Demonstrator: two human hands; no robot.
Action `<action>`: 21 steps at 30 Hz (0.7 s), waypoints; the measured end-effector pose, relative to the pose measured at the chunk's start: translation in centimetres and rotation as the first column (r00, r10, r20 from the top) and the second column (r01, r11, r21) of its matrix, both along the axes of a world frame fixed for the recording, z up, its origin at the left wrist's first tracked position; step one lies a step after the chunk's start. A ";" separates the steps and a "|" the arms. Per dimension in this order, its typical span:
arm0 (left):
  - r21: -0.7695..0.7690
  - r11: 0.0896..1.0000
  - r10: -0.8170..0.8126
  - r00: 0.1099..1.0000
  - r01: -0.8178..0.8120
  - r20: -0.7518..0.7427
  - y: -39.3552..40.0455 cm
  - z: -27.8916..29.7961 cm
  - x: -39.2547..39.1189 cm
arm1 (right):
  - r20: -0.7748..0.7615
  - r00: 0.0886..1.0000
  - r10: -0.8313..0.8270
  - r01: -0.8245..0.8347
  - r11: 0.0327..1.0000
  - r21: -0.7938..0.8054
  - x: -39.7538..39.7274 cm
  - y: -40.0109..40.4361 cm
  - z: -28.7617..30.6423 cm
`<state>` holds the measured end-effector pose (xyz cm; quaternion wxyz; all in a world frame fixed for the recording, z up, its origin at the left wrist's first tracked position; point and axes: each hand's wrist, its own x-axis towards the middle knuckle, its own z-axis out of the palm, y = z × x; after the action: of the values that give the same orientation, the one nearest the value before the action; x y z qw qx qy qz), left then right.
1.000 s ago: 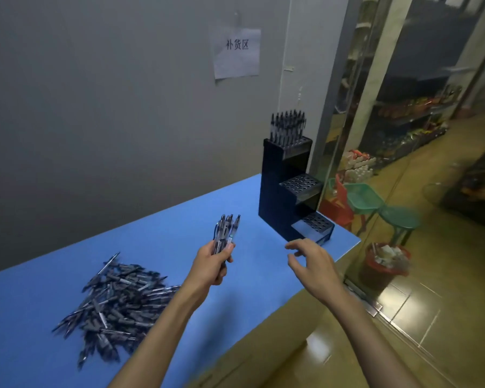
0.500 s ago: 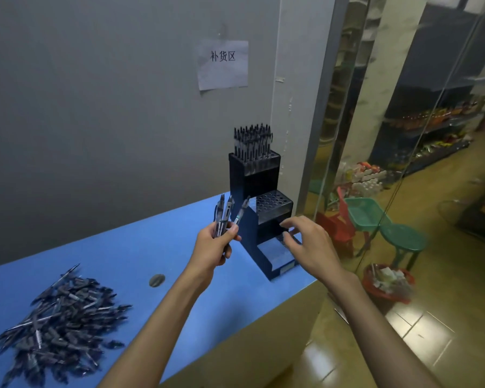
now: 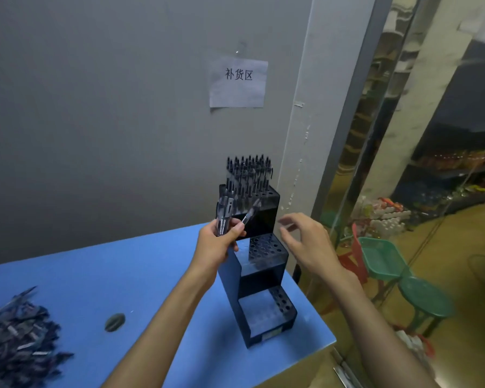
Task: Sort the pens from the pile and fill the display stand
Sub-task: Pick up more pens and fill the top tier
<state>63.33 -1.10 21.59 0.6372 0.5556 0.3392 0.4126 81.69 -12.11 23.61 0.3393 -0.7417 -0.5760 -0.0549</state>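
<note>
Blue surface [image 3: 151, 275] is seen carrying everything. At 8 o'clock, the pile of pens [image 3: 17, 334] is left loose near the edge; a small dark oval object [image 3: 114, 322] is seen just right of it, kind not made out. At centre, a small bunch of pens [image 3: 230, 217] is gripped by the left hand [image 3: 216, 247], fingers curled round the barrels, one pen splayed toward 1 o'clock. Just beside, the black tiered display stand [image 3: 259, 275] is set: top tier at 12 o'clock is packed with pens, middle and bottom tiers are shown with bare holes. At 3 o'clock of the stand, the right hand [image 3: 305, 242] is held relaxed, fingers spread, nothing held, apart from the stand. A paper notice [image 3: 238, 83] is taped to the wall above.

Step judged: loading the middle tier. Next, one pen should be drawn from the bunch by the right hand and lined up upright over a hole.
</note>
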 end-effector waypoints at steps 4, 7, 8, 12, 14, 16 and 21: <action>0.028 0.998 0.050 0.999 -0.050 0.015 1.1 0.8 1.9 | -0.015 0.998 0.059 -0.058 0.997 0.041 1.7 2.9 1.1; 0.032 0.996 0.085 0.996 -0.086 0.037 1.4 1.3 3.0 | -0.071 0.990 0.120 -0.115 0.991 0.068 2.6 4.7 1.8; 0.038 0.995 0.096 0.995 -0.097 0.034 1.5 1.6 3.4 | -0.094 0.985 0.145 -0.138 0.987 0.082 2.9 5.2 2.1; 0.062 0.988 0.143 0.990 -0.144 0.020 1.6 2.2 4.7 | -0.205 0.946 0.252 -0.226 0.964 0.139 4.2 7.5 3.0; 0.067 0.983 0.168 0.986 -0.168 0.014 1.6 2.5 5.4 | -0.262 0.916 0.304 -0.272 0.950 0.154 4.6 8.3 3.3; 0.068 0.978 0.199 0.980 -0.199 0.014 1.4 3.0 6.0 | -0.341 0.868 0.361 -0.315 0.931 0.184 5.2 9.3 3.5; 0.080 0.965 0.254 0.967 -0.252 -0.022 1.4 3.4 7.1 | -0.640 0.623 0.450 -0.365 0.891 0.271 6.0 11.3 3.9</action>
<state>70.45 0.34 24.97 0.5521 0.5382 0.4013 0.4944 87.70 -0.78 27.47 0.5734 -0.5372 -0.5570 0.2692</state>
